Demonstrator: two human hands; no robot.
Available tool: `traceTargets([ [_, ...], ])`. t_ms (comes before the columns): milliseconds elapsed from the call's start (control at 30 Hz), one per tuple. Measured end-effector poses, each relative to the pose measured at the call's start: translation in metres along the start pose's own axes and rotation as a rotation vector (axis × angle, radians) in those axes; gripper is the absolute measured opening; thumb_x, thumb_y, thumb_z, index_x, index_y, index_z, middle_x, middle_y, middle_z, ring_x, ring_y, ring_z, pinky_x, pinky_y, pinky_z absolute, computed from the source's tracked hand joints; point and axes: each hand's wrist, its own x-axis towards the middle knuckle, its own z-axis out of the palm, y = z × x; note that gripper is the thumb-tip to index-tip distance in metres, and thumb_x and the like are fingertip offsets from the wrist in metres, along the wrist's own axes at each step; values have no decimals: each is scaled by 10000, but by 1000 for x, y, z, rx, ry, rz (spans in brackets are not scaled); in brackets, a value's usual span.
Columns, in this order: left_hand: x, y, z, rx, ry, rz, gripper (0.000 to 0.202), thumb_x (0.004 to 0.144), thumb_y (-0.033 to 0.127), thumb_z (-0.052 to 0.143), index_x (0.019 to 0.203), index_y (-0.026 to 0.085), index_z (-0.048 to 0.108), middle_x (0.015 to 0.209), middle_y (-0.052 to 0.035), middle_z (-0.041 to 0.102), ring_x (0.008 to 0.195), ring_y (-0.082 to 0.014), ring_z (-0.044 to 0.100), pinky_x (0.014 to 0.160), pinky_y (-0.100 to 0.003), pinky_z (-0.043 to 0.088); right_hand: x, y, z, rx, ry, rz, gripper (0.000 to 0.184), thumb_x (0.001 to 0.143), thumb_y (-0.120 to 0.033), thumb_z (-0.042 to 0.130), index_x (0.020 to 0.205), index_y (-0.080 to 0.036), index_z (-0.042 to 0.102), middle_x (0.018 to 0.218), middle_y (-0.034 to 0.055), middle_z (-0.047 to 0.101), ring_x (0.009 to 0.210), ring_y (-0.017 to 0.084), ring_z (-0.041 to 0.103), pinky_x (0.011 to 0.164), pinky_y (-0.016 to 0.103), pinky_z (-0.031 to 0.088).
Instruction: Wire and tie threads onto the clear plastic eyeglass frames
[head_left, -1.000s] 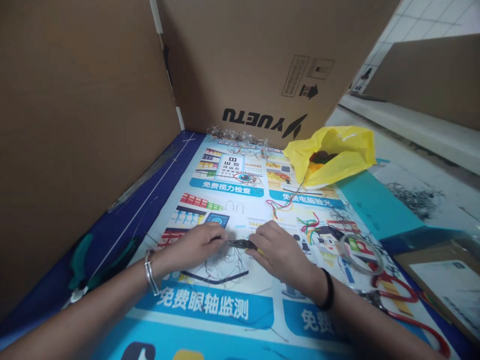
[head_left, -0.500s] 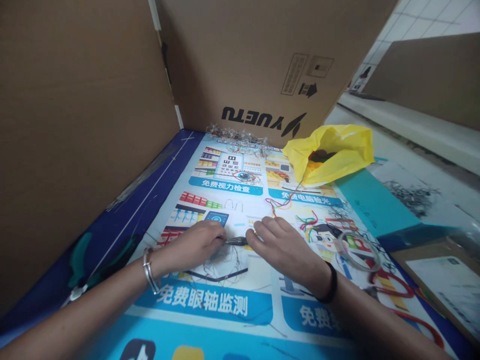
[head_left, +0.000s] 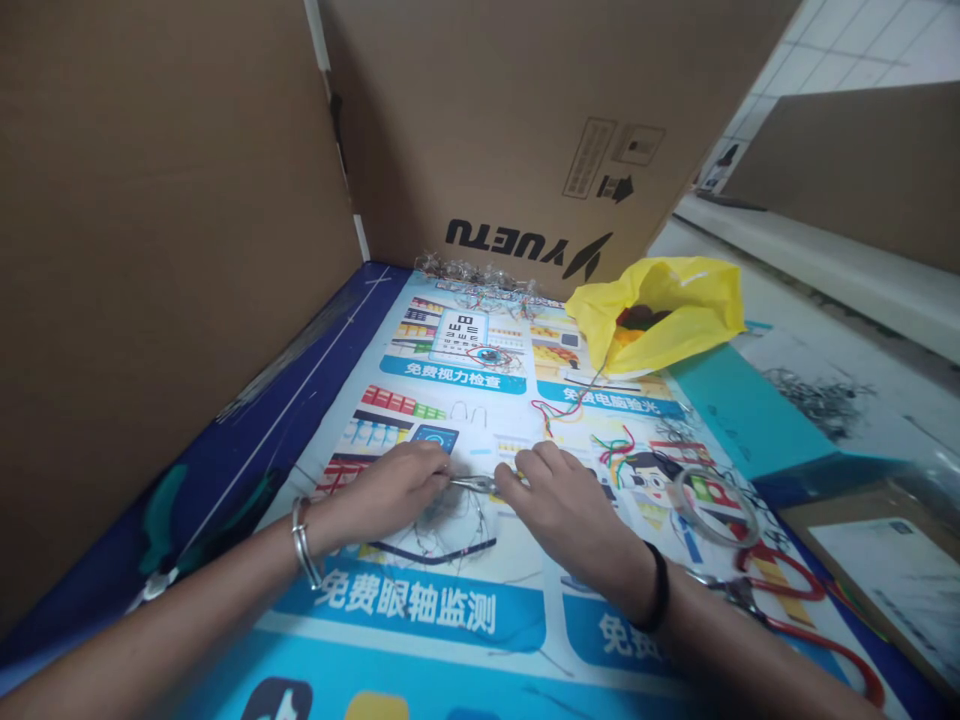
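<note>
A small pair of metal pliers [head_left: 472, 484] lies level between the two hands, just above a tabletop covered by a printed sheet [head_left: 360, 665]. The right hand [head_left: 559, 505] has its fingers curled around the handles, probably to control the squeeze, so the nose points across to the other hand. The left hand [head_left: 401, 490] meets that nose with fingers closed together, seemingly steadying something fine there; what they pinch is too small to tell. Both forearms come in from the near corners and converge on the pliers, palms down, wrists low, perhaps for steadiness. A loose wire tangle [head_left: 454, 520] lies on the near side of the pliers, within easy reach. To their right are a clear ring [head_left: 716, 508] and a red-handled tool [head_left: 787, 578], apparently set aside to leave working room.
</note>
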Motion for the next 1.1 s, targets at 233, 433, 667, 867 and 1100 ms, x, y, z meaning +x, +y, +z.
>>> traceTargets([
  [233,-1,-8,0,-39,13,47,219,876,177,348,818,183,559,831,-25,572,811,-164,487,726,-284,375,-6,21,5,105,119,-47,116,866,-180,466,924,-181,566,836,59,538,832,197,429,716,318,329],
  [433,-1,-3,-1,-8,-26,56,252,882,180,329,815,179,571,813,-29,572,785,-166,479,704,-280,363,-2,26,9,56,117,-62,142,872,-160,457,964,-168,566,846,67,547,837,193,440,727,324,333],
  [667,-2,-4,2,-22,-19,76,276,874,159,334,992,216,577,864,-29,579,824,-172,481,743,-296,356,6,19,3,8,85,-169,156,892,-179,426,993,-161,545,862,70,545,844,204,442,716,341,334],
  [867,-1,-5,3,23,-35,61,223,870,160,340,838,173,560,827,-38,576,804,-168,487,718,-293,359,6,25,-5,-34,73,-234,152,898,-174,415,982,-162,542,871,68,556,853,204,451,706,341,328],
  [1100,0,-1,1,34,-50,24,206,850,166,367,779,166,560,800,-48,589,764,-161,503,678,-285,373,12,27,-11,-74,146,-342,167,903,-153,412,1018,-145,532,936,73,574,922,200,469,728,344,319],
])
